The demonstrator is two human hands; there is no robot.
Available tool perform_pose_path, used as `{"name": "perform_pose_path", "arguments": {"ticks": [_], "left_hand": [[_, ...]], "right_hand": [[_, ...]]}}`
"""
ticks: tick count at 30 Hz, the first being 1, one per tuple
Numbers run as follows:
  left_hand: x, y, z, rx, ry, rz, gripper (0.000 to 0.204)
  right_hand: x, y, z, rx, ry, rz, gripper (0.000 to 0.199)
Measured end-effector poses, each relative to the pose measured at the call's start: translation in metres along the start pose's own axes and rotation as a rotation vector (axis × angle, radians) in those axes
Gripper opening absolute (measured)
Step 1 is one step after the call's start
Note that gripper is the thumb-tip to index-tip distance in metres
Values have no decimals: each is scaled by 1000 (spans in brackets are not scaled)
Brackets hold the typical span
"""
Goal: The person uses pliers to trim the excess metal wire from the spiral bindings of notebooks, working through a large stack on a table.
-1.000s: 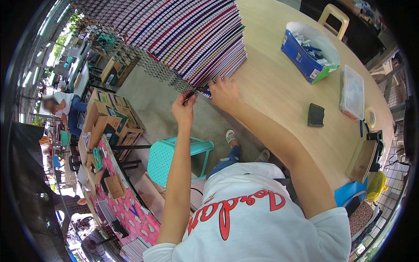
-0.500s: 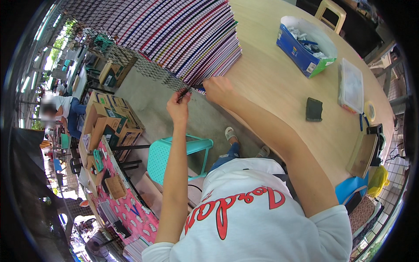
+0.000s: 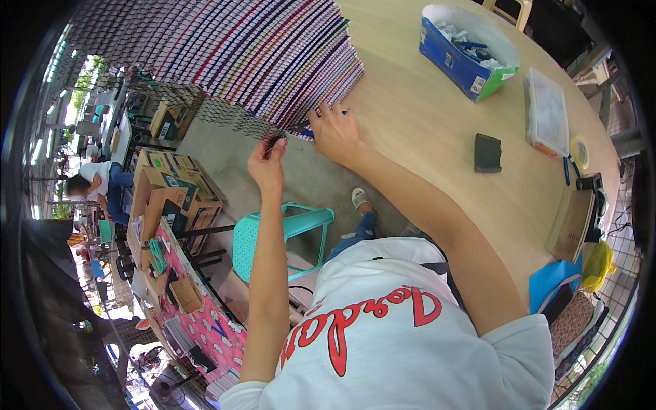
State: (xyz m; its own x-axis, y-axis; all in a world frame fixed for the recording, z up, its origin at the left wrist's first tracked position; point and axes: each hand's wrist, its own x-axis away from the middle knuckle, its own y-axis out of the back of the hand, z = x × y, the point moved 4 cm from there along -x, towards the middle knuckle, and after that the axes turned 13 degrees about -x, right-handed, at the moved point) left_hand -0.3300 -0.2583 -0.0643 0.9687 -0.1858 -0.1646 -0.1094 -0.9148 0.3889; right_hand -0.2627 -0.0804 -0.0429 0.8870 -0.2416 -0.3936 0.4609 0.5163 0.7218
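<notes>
A tall stack of coil-bound notebooks (image 3: 273,65) stands at the table's left edge, its black coils facing left. By the stack's near lower corner, my left hand (image 3: 266,164) pinches a small tangle of black wire (image 3: 275,140) between thumb and fingertips. My right hand (image 3: 335,134) is at the table edge beside the same corner. Its fingers are bent and somewhat apart over something with dark blue parts (image 3: 307,133), mostly hidden under the hand. What that is I cannot make out.
On the round wooden table (image 3: 410,137) are a blue-green box (image 3: 454,58) of scraps, a black block (image 3: 487,153) and a clear plastic case (image 3: 547,113). A turquoise stool (image 3: 273,239) and cardboard boxes (image 3: 174,188) stand left. One person (image 3: 99,181) sits farther off.
My left hand has drawn slightly left with the black wire. The right hand's fingers have loosened and spread from a tight curl. The whole view has shifted a little.
</notes>
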Motion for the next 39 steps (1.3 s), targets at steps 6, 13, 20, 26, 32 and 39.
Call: {"name": "perform_pose_path", "arguments": {"ticks": [6,13,20,26,32,39], "left_hand": [[-7,0,5,77,52,3,21],[-14,12,-7,-418,-135,52,19],[-23,21,-11,-670,-209,98,18],[-23,18,-15,-590,-214,60,18],[-22,21,-13,-603,-191,57,19],[-25,23,-2,-479,-183,23,20]], "right_hand": [[-7,-7,8,-48,-49,79,25],[-1,-11,7,-23,-75,46,36],[1,-10,10,-43,-71,25,33],[1,-7,10,-15,-57,-13,27],[1,-9,12,-16,-34,18,28],[-6,-11,20,49,32,10,29]]}}
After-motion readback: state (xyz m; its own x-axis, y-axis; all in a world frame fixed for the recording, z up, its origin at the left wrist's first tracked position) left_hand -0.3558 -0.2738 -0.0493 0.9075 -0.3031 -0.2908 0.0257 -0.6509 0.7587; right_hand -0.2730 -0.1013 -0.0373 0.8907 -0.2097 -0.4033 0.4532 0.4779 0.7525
